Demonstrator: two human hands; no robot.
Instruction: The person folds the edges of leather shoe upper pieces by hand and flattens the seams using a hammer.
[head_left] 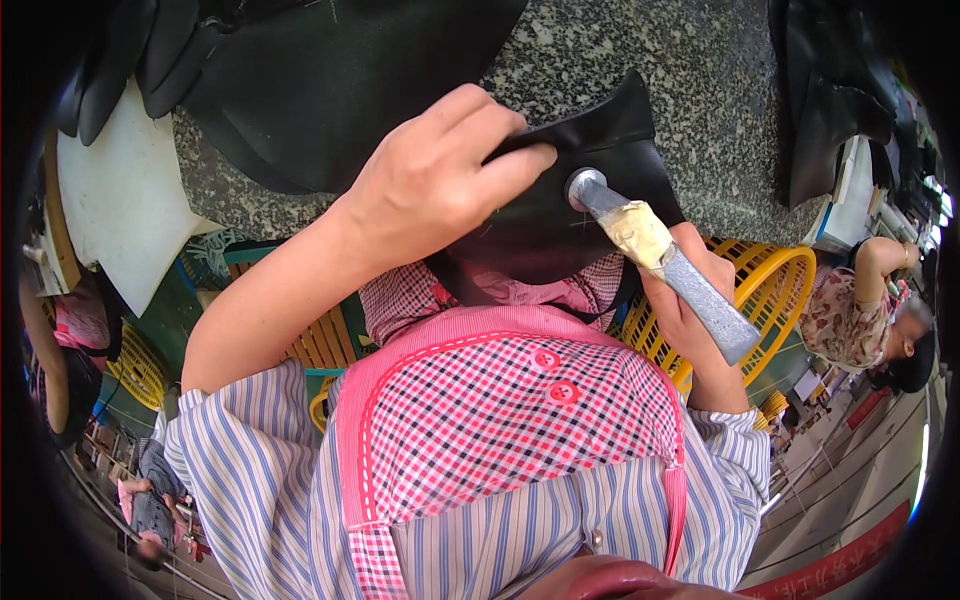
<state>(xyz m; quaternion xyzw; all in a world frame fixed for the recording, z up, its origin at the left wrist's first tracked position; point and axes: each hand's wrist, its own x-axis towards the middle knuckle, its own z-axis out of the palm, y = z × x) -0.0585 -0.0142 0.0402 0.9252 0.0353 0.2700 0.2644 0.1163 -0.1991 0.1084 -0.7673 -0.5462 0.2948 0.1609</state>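
A black leather piece lies over the near edge of the stone slab, and part of it hangs down toward my lap. My left hand is closed on its upper edge, pinching a fold between thumb and fingers. In my right hand is a hammer, its metal head wrapped with yellowish tape in the middle. The round face of the hammer is on or just above the leather, right of my left fingers; I cannot tell if they touch. The hammer's handle is mostly hidden.
Larger black leather pieces cover the left of the speckled stone slab; more black pieces hang at its right. A white sheet lies left. Yellow plastic baskets stand below the slab. A co-worker is at the right, others at the left.
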